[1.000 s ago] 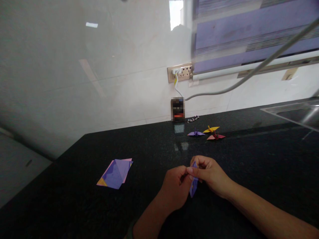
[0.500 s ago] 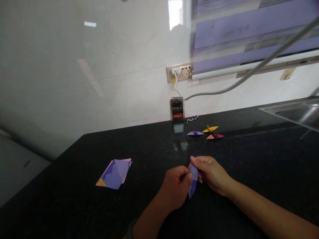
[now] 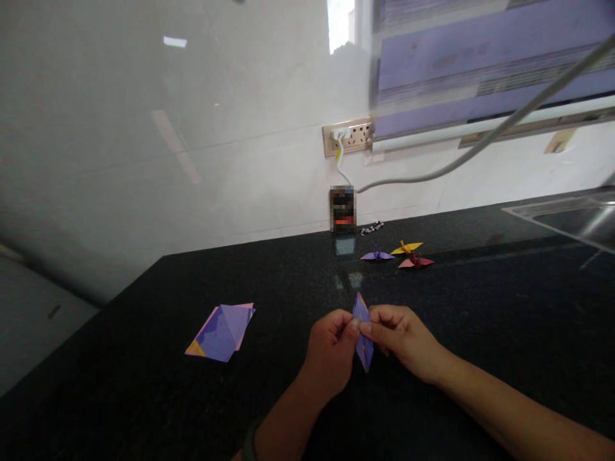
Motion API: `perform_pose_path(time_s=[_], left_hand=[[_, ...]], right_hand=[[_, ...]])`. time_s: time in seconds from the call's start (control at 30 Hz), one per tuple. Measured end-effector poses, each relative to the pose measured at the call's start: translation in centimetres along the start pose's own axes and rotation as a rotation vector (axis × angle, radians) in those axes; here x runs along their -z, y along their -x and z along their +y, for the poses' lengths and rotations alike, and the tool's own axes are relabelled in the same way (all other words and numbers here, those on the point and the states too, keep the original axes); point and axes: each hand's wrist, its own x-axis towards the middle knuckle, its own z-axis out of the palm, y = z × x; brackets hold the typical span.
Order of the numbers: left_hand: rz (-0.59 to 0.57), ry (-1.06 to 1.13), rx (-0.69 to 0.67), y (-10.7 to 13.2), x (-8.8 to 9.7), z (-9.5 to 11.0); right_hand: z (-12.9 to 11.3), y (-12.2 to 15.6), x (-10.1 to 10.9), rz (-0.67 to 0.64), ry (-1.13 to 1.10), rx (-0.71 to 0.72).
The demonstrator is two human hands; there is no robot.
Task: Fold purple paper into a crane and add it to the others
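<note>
The left hand and the right hand hold a folded purple paper between them, near the front of the black bench. The fingers of both hands pinch it at its middle, and the two thumbs are close together. The paper is long and thin, with a point at each end. Three little paper birds, one purple, one yellow and one red, sit farther back. Some flat paper sheets lie to the left.
</note>
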Motion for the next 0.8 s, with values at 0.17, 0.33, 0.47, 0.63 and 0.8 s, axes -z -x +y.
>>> perform_pose_path(time_s=[0.17, 0.33, 0.47, 0.63, 0.8], left_hand=[[-0.027, 0.117, 0.014, 0.0, -0.3, 0.3], [-0.085, 0.080, 0.044, 0.0, 0.0, 0.4], [-0.102, -0.111, -0.025, 0.1, 0.4, 0.8], [-0.203, 0.149, 0.093, -0.1, 0.5, 1.1], [-0.335, 0.634, 0.283, -0.2, 0.5, 0.9]], right_hand=[[0.4, 0.0, 0.1, -0.011, -0.036, 0.020], [0.6, -0.1, -0.1, -0.027, -0.093, -0.010], [1.0, -0.4, 0.1, 0.071, -0.123, 0.004], [1.1, -0.7, 0.2, 0.033, -0.300, -0.020], [0.9, -0.5, 0.0, -0.138, -0.398, -0.002]])
